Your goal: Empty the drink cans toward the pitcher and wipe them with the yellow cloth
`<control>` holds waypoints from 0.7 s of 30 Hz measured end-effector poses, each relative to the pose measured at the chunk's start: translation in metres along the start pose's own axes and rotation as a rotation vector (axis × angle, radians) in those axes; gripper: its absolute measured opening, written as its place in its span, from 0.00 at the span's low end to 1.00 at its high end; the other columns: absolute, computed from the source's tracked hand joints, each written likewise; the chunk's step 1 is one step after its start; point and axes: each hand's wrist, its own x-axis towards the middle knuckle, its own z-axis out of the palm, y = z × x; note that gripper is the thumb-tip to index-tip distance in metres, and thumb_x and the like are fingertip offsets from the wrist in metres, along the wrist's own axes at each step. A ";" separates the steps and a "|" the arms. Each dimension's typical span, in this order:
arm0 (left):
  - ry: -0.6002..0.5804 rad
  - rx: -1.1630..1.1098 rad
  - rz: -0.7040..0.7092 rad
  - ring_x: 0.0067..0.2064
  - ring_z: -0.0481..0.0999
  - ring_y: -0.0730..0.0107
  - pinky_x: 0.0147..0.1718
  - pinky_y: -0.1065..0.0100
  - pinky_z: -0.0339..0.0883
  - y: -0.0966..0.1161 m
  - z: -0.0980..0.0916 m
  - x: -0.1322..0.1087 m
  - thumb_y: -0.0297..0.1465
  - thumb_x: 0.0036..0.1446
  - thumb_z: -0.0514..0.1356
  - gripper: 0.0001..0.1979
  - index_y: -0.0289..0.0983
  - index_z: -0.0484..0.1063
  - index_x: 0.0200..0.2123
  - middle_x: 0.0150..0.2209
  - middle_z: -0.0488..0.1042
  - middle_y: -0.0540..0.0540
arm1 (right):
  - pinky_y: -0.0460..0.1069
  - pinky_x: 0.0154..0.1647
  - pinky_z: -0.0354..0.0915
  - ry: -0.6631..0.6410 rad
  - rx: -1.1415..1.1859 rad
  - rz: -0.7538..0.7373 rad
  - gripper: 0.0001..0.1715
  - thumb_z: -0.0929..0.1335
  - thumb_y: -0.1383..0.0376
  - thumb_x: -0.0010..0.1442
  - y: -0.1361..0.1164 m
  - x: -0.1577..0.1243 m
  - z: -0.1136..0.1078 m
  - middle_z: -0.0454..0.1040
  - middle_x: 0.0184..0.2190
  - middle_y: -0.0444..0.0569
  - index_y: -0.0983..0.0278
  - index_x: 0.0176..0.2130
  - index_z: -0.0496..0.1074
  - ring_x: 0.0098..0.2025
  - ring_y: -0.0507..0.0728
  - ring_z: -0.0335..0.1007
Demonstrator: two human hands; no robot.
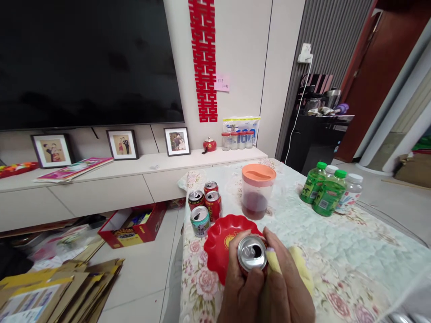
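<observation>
My left hand is wrapped round an opened drinks can, held upright above a red scalloped plate near the table's front. My right hand presses a yellow cloth against the can's right side. Behind the plate stand three red cans and one teal can, all with opened tops. A clear jug with an orange lid holds dark red liquid just beyond the plate.
The table has a floral cloth. Green bottles and clear bottles stand at its right. A white TV cabinet carries framed photos and jars. Flattened cardboard and a red box lie on the floor to the left.
</observation>
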 end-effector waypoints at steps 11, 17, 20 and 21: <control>-0.061 0.000 0.137 0.62 0.82 0.44 0.62 0.52 0.78 -0.022 -0.026 0.017 0.51 0.59 0.73 0.35 0.53 0.73 0.68 0.61 0.81 0.46 | 0.57 0.45 0.72 -0.299 0.150 0.462 0.38 0.56 0.37 0.76 0.015 0.035 0.009 0.82 0.36 0.52 0.60 0.36 0.76 0.38 0.62 0.75; 0.023 0.120 0.160 0.64 0.78 0.39 0.59 0.51 0.81 -0.019 -0.024 0.015 0.49 0.56 0.74 0.35 0.50 0.74 0.66 0.61 0.80 0.45 | 0.60 0.54 0.68 -0.106 -0.043 0.344 0.35 0.59 0.37 0.74 0.021 0.025 0.007 0.78 0.45 0.55 0.60 0.44 0.80 0.51 0.65 0.73; -0.013 0.170 0.108 0.66 0.77 0.39 0.63 0.50 0.78 -0.015 -0.022 0.011 0.47 0.59 0.74 0.35 0.52 0.73 0.67 0.62 0.80 0.46 | 0.59 0.54 0.68 0.000 -0.021 0.284 0.29 0.66 0.42 0.73 0.016 0.020 0.004 0.80 0.48 0.54 0.60 0.51 0.82 0.52 0.64 0.75; -0.032 0.179 0.088 0.67 0.77 0.40 0.65 0.50 0.77 -0.015 -0.021 0.009 0.46 0.60 0.73 0.35 0.52 0.72 0.68 0.63 0.80 0.46 | 0.58 0.54 0.68 0.041 -0.007 0.253 0.27 0.69 0.44 0.72 0.014 0.019 0.002 0.81 0.49 0.53 0.60 0.53 0.82 0.52 0.63 0.75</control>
